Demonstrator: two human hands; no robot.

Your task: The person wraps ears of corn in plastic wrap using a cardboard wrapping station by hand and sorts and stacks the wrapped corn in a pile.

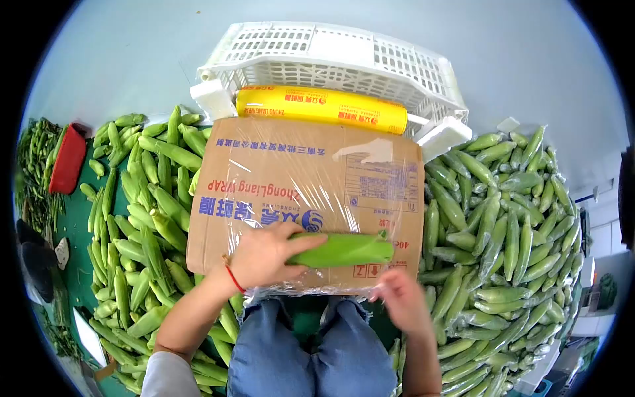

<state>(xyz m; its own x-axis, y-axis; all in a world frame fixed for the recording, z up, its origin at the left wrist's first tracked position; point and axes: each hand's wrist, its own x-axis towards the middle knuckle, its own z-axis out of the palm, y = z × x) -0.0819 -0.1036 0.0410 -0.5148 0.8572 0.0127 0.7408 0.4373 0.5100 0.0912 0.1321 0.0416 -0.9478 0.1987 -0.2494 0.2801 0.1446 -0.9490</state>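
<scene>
A green ear of corn in its husk (350, 250) lies sideways near the front edge of a cardboard box (264, 165). Clear cling film (317, 288) stretches over the box top and bunches along that edge. My left hand (268, 255), with a red cord at the wrist, is closed around the left end of the corn. At the box's front right corner, my right hand (402, 298) is slightly blurred, its fingertips pinched on the edge of the film.
Behind the box, a yellow film roll (324, 107) sits on a holder before a white plastic crate (337, 49). Unwrapped corn (142, 245) is heaped on the left, film-wrapped corn (496, 245) on the right. A red container (68, 159) stands at far left.
</scene>
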